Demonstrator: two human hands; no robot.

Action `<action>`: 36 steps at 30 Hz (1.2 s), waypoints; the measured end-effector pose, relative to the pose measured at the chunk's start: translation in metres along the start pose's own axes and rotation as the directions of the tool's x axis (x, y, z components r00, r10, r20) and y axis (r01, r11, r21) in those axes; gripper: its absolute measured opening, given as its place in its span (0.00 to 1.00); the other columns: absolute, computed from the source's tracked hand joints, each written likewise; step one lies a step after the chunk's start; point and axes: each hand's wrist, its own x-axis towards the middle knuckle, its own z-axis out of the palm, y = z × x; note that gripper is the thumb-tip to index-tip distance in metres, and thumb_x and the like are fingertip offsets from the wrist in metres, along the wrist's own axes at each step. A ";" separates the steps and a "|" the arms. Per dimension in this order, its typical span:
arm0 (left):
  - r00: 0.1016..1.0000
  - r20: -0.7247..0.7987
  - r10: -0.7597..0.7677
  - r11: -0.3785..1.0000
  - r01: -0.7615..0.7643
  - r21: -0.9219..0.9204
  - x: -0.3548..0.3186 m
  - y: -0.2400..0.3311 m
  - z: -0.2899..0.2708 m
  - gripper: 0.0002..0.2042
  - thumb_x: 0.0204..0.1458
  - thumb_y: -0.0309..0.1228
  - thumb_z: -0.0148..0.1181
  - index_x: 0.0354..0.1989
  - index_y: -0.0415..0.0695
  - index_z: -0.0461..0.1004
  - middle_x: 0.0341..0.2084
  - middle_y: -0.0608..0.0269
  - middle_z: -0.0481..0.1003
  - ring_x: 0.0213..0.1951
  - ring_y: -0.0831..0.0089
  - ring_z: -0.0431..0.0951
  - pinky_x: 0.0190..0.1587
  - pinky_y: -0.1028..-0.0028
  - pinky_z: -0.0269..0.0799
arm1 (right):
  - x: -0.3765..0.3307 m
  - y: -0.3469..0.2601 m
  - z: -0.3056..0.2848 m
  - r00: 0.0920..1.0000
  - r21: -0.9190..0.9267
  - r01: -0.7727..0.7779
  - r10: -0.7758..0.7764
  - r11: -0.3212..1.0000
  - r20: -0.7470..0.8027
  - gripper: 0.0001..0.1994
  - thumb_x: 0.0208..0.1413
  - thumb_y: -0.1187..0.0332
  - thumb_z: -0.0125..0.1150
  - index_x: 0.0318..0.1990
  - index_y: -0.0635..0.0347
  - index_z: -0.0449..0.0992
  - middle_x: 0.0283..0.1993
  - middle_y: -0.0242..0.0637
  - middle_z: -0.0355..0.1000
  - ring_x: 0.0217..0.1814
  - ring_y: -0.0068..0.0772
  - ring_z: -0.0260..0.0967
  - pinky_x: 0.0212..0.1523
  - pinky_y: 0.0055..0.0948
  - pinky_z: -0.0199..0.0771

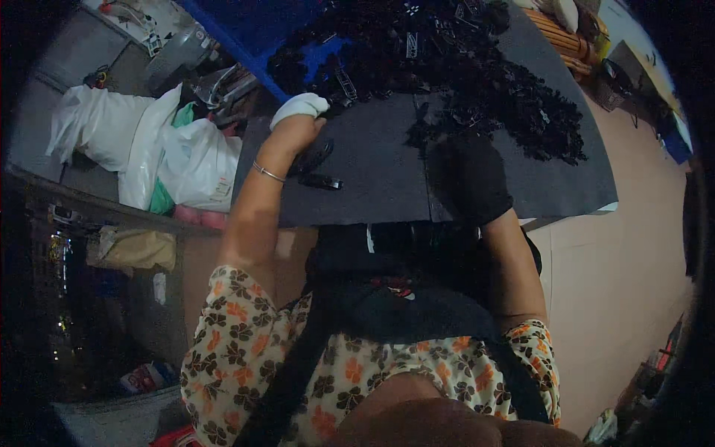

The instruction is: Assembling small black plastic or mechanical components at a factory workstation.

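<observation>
A large heap of small black, glossy pieces (477, 82) spreads over the grey-covered tabletop (372, 160); their exact kind cannot be made out. At the heap's left edge is my left hand (300, 112) in a white glove, its fingers curled in. Whatever they may hold is hidden. Below that hand lie a few loose dark pieces (320, 182), one with a shiny end. My right hand (471, 179), in a black glove, is over the table just in front of the heap. Its fingers blend into the dark, so their pose does not show.
A blue sheet or tray (231, 33) lies beyond my left hand. White plastic bags (190, 160) crowd the left side near metal equipment (179, 59). Orange-brown bundled rods (562, 41) sit at the far right. The table's front edge is close to my body.
</observation>
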 end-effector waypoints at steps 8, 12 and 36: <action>0.883 -0.431 0.186 0.910 -0.321 -0.264 -0.029 0.047 -0.025 0.13 0.41 0.25 0.61 0.39 0.43 0.73 0.33 0.55 0.72 0.35 0.62 0.73 0.38 0.71 0.70 | 0.000 -0.003 -0.004 0.974 0.299 -0.182 0.130 0.937 0.184 0.10 0.48 0.70 0.56 0.39 0.61 0.71 0.37 0.41 0.71 0.39 0.34 0.69 0.39 0.31 0.69; 0.973 -0.233 0.000 0.512 -0.200 -0.835 -0.048 0.096 -0.029 0.13 0.43 0.19 0.59 0.40 0.40 0.72 0.34 0.61 0.71 0.26 0.81 0.72 0.28 0.82 0.69 | -0.006 0.002 -0.004 0.990 0.657 -0.080 0.135 0.750 -0.034 0.07 0.43 0.74 0.55 0.33 0.60 0.72 0.33 0.43 0.70 0.37 0.44 0.68 0.37 0.36 0.68; 0.996 -0.028 0.084 0.109 -0.037 -0.993 -0.074 0.129 -0.022 0.16 0.48 0.19 0.53 0.48 0.35 0.67 0.37 0.62 0.73 0.32 0.80 0.73 0.34 0.81 0.70 | -0.005 -0.024 -0.017 0.937 0.756 -0.343 0.151 0.557 0.313 0.08 0.52 0.72 0.55 0.39 0.62 0.70 0.27 0.30 0.67 0.27 0.20 0.66 0.27 0.22 0.68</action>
